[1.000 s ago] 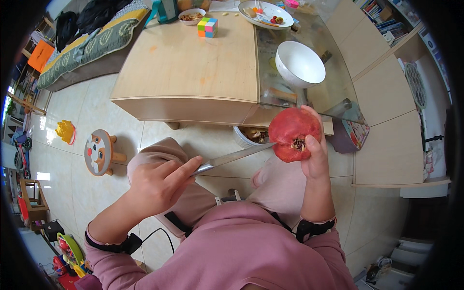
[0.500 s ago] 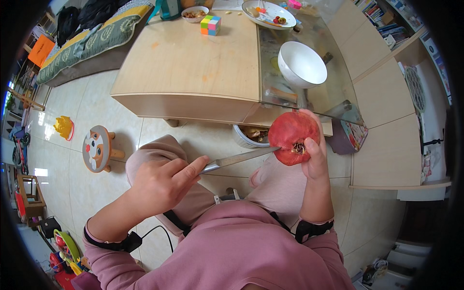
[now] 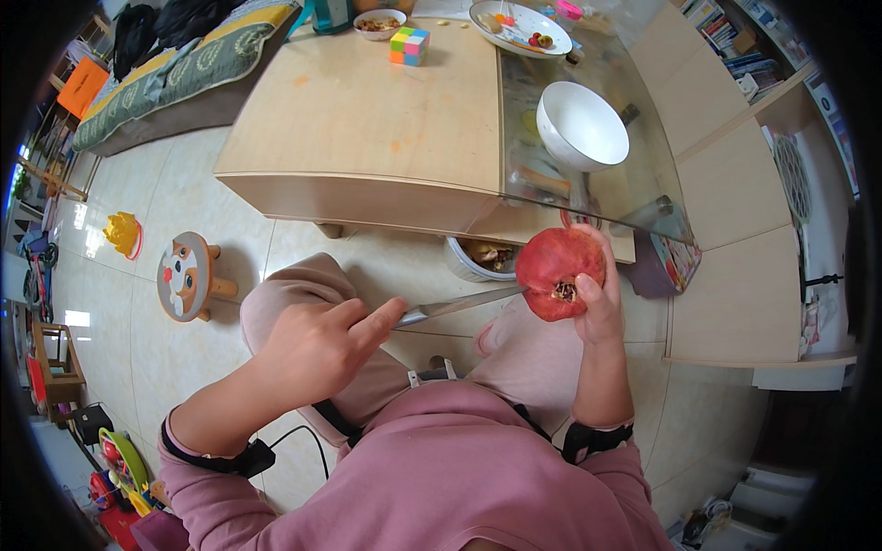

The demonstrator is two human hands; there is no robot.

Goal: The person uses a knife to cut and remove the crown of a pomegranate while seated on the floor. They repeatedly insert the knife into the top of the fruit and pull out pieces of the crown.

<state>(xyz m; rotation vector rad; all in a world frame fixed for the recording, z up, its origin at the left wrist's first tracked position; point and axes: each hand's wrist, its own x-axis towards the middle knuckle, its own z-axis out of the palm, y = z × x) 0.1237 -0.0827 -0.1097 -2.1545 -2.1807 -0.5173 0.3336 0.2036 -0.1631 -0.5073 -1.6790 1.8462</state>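
Note:
A knife point(image 3: 462, 302) is gripped by its handle in my left hand point(image 3: 322, 344), with the index finger stretched along toward the blade. Its blade points right, and the tip meets the left side of a red pomegranate point(image 3: 554, 265); whether it has gone into the skin I cannot tell. My right hand point(image 3: 601, 303) holds the pomegranate from the right, thumb pressed beside the dried crown, which faces me. The fruit is held above my lap, close to the table's front edge.
On the wooden table point(image 3: 367, 129) with a glass part stand a white bowl point(image 3: 582, 126), a plate with small fruit point(image 3: 505, 37), a small bowl point(image 3: 379, 24) and a coloured cube point(image 3: 409, 46). Below is a bin with scraps point(image 3: 482, 257). A low stool point(image 3: 188, 278) stands left.
Both hands, with the knife and pomegranate, have dropped slightly in the picture. The fruit has turned a little, and the blade tip still meets its left side.

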